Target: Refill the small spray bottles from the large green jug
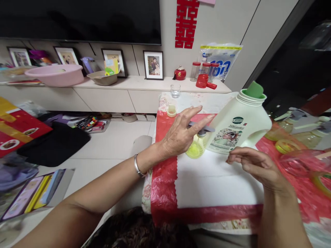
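My left hand (182,131) reaches over a small clear pump bottle (196,148) holding yellow liquid. Its fingers are stretched out, close to the grey pump top (204,129); whether they touch it I cannot tell. Just behind stands a large pale green detergent bottle (229,127) with a printed label and a green piece (254,90) at its mouth. My right hand (261,168) hovers in front of that bottle's lower right side, fingers loosely bent, nothing visible in it. Below both hands lies a white sheet (217,186) on the red table cover (164,193).
A small pale cap (171,110) and a drinking glass (175,91) stand toward the table's far edge. On the right are more pump bottles (312,137) and a clear reddish bowl (297,162). Behind runs a cabinet (103,96) with a pink basin (55,75) and photo frames.
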The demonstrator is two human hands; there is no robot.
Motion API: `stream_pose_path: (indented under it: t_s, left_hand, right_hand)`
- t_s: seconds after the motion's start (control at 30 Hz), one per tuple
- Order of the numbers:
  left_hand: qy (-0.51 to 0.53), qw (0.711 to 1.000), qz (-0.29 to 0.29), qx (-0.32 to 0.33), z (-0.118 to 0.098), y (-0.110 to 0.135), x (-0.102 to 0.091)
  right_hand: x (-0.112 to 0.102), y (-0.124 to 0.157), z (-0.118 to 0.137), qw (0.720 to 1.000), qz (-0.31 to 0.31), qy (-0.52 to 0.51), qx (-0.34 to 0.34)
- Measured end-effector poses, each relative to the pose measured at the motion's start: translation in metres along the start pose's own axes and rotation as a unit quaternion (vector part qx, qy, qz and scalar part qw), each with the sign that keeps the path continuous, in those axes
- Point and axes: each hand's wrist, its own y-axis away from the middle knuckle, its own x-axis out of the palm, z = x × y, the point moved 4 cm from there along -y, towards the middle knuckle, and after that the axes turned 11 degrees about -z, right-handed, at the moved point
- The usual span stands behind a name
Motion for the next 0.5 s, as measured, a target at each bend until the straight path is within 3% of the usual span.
stream_pose_path:
  t_s: [0.07, 0.13, 0.23, 0.37, 0.43, 0.5]
  left_hand:
    - [-0.001, 1.000, -0.017, -0.009, -0.002, 0.005, -0.007]
    - [-0.006, 0.997, -0.054, -0.049, -0.002, 0.015, -0.014]
    - [-0.001, 0.980, -0.100, -0.173, 0.002, 0.042, -0.016]
    - [0.106, 0.912, -0.034, -0.395, 0.006, 0.077, 0.004]
    - [0.151, 0.881, 0.013, -0.447, 0.003, 0.080, 0.017]
    - [0.170, 0.870, 0.050, -0.460, -0.001, 0.075, 0.029]
  right_hand:
    - [0.015, -0.003, 0.001, 0.998, 0.037, 0.046, -0.003]
    - [0.026, -0.006, 0.003, 0.996, 0.037, 0.077, -0.011]
    - [0.040, -0.008, 0.009, 0.991, 0.026, 0.131, -0.029]
    - [0.055, -0.006, 0.018, 0.967, -0.011, 0.246, -0.073]
    - [0.062, -0.004, 0.024, 0.945, -0.039, 0.300, -0.122]
    - [0.069, -0.003, 0.030, 0.923, -0.068, 0.338, -0.171]
